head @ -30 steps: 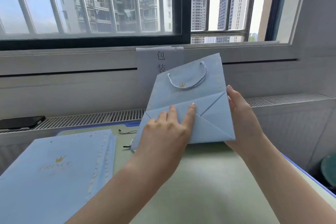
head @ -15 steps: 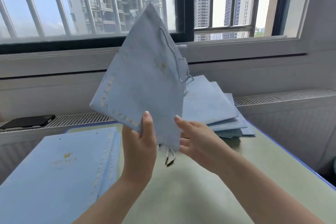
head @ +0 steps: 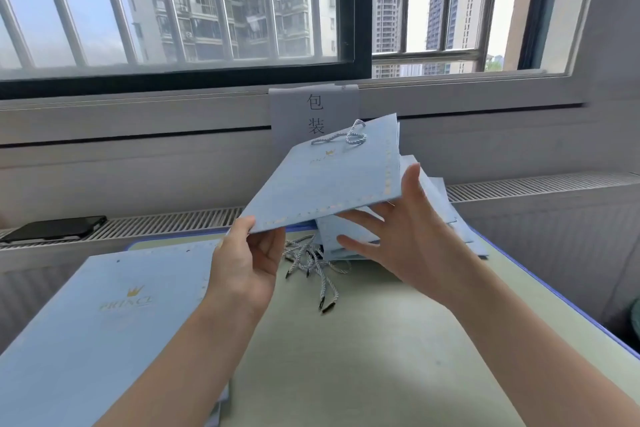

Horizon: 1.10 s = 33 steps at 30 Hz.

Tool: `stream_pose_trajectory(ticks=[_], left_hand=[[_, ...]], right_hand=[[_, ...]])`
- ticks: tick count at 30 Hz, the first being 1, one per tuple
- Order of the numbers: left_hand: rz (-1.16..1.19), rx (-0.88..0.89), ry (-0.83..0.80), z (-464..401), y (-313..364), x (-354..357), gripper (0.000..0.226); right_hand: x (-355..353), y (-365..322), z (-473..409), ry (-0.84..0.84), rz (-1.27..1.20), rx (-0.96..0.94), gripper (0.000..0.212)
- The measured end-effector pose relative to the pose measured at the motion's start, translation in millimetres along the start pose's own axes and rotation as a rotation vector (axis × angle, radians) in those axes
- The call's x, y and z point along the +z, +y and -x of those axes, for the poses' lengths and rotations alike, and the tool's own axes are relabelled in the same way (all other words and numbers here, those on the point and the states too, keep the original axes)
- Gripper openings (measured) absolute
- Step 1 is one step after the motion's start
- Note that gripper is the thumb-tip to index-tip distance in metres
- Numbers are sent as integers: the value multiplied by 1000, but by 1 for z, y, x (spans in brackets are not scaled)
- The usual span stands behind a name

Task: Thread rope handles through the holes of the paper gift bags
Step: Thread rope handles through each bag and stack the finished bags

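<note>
1. A second ago you held the bag (head: 332, 180) upright with its folded base toward you; half a second ago it was swung up on end; now it lies nearly flat in the air, printed face up, over the far middle of the table (head: 363, 357).
2. Your left hand (head: 249, 260) pinches the bag's near-left corner between thumb and fingers; your right hand (head: 398, 236) is spread wide, thumb up against the bag's right edge and fingers straight under it, supporting rather than gripping.
3. A handle (head: 346, 139) already loops across the bag's far end, so on this face the threading looks done; whether the other face has its rope I cannot tell.
4. The bag now hangs just above the pile (head: 446, 218) at the far right of the table; judging from that, you are setting a finished bag down on it.
5. Loose ropes (head: 315, 263) lie in a tangle on the table between your hands, just near of the pile; the stack (head: 104, 322) of flat bags sits at the near left, with no handles visible on its top bag.
6. What it means: one more bag is probably off your list; the next step likely calls for a fresh bag from the stack and a rope from the tangle; mind that the ropes are knotted together and may drag out in a bunch.
</note>
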State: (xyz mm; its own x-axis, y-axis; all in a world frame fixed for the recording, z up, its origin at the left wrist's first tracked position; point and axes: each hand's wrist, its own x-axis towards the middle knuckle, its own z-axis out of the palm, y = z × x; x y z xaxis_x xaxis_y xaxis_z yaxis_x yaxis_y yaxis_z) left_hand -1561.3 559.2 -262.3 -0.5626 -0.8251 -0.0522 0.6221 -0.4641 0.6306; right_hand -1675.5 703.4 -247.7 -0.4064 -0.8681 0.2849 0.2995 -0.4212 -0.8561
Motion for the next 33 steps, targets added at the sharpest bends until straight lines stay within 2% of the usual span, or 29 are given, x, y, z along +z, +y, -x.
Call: stream_pose_trajectory(ticks=[2,3,5,6,9,11,13,14,15,18,21,26,29,33], left_hand=[[29,-28,-36,-2,-1,-2,15],[-2,-31,-84,-1,-2,-2,14],[-180,-24,-211,3,-8,-2,15],[-314,-20,-266,5,-12,-2,17],[-796,70,-292,6,-17,-5,27],[-1216,287,-348,3,-21,-12,48],[-1819,586,-377,1,-29,-23,47],[-2031,670,-392,2,-33,-26,43],[-2149,665,-420,1,-37,-29,42],[-2268,505,-526,1,-47,-35,41],[-2312,543,-534,2,-50,-38,37],[-2253,593,-489,3,-49,-38,25],[-2219,600,-461,4,-48,-38,20],[-2182,614,-433,5,-47,-37,17]], right_hand=[[3,8,2,-129,91,38,65],[5,14,2,-124,148,65,63],[10,22,1,-23,228,83,38],[11,25,0,41,192,73,28],[4,24,-7,241,69,15,16],[-4,20,-11,412,74,-8,17],[-15,20,-14,561,89,-11,20],[-19,21,-15,609,93,-16,20],[-23,22,-15,640,97,-21,21],[-30,25,-16,682,86,-32,21],[-32,26,-17,689,42,-40,19],[-35,31,-19,678,69,3,15],[-33,31,-19,714,93,64,20],[-31,32,-15,680,292,149,15]])
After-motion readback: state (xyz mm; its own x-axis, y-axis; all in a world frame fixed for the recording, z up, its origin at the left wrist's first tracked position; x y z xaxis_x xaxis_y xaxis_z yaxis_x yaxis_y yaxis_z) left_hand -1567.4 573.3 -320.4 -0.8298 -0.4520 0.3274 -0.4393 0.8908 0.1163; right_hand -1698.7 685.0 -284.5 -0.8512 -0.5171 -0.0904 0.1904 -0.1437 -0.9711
